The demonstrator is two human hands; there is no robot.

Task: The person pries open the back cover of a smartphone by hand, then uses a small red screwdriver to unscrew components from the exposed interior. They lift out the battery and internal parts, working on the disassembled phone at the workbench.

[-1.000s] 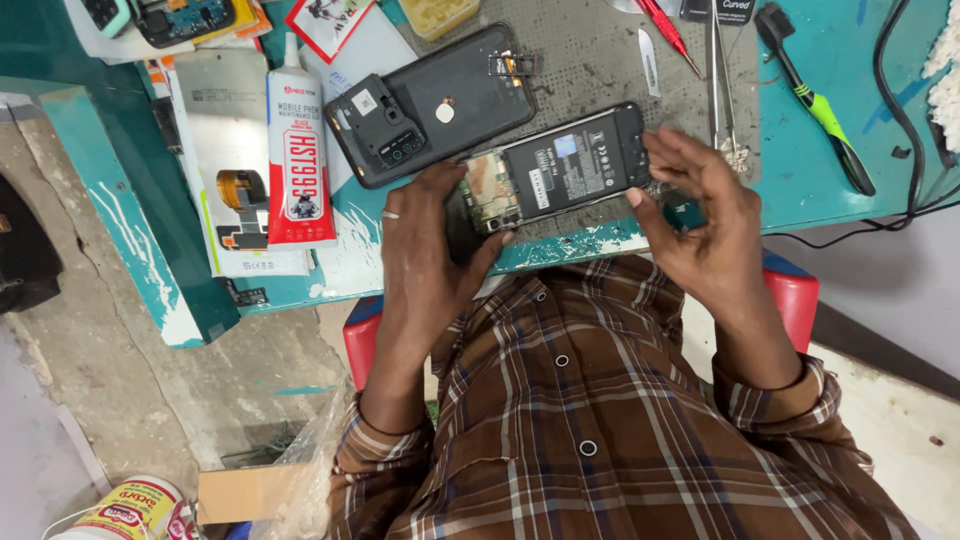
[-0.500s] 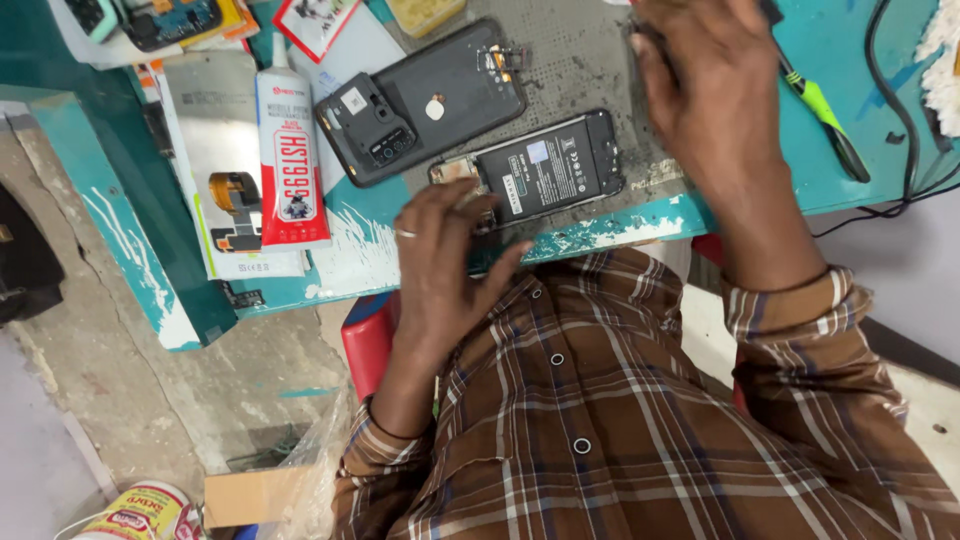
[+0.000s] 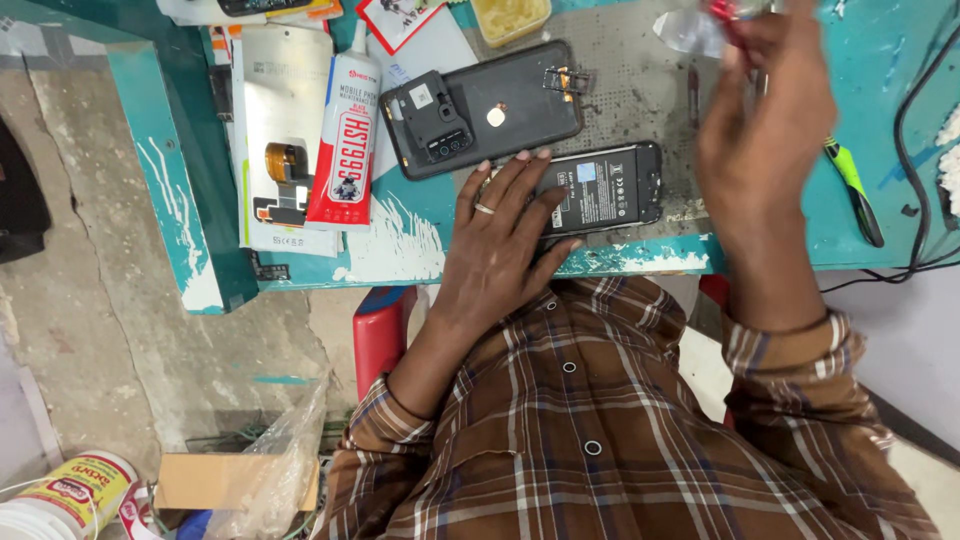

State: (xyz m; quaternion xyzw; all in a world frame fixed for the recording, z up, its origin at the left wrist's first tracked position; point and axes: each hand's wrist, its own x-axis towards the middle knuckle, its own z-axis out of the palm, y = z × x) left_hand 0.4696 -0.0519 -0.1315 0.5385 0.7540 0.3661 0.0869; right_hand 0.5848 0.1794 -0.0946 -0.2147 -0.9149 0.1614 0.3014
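Note:
An opened black phone [image 3: 610,185] with its battery showing lies on the grey work mat [image 3: 640,90] near the table's front edge. My left hand [image 3: 505,235], a ring on one finger, lies flat over the phone's left half and pins it down. Just beyond it lies the phone's black back cover [image 3: 490,105], inner side up. My right hand [image 3: 760,130] is raised over the right part of the mat, blurred, its fingers closed on a red-handled tool [image 3: 725,12] at the top edge.
A white and red glue tube [image 3: 345,130] and a flat silver panel [image 3: 280,140] lie at the left of the teal table [image 3: 400,250]. A green-handled screwdriver [image 3: 850,180] and a black cable [image 3: 920,150] lie at the right. A red stool [image 3: 380,335] and a cardboard box [image 3: 230,480] are below.
My right hand left the phone, reached to the table's far side and came up with the red-handled tool. My left hand went from gripping the phone to lying flat on it.

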